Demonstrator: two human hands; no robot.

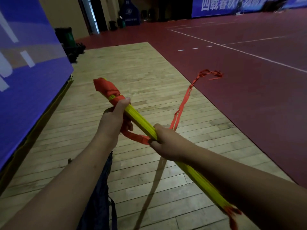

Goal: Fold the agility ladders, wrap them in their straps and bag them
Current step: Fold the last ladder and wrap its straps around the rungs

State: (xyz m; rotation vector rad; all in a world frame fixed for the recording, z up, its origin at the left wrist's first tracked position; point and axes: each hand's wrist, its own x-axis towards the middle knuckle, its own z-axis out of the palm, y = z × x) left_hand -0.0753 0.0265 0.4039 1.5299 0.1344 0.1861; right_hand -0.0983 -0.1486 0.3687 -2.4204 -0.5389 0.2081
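Observation:
A folded agility ladder (141, 121), a tight bundle of yellow rungs, slants from upper left to lower right in front of me. Red strap is wound around its far end (108, 89). My left hand (116, 118) grips the bundle just below that wrapping. My right hand (164, 140) grips the bundle's middle and pinches a loop of the red strap (137, 136) against it. The strap's loose tail (184, 100) flies up to the right, its end in the air. A dark blue bag (101, 193) hangs below my left forearm.
I stand on a pale wooden floor strip (149, 77) bordered by a dark red court with white lines (249, 52). A blue banner wall (29, 80) runs along the left. Green bins and dark gear (69, 40) sit at the far left corner.

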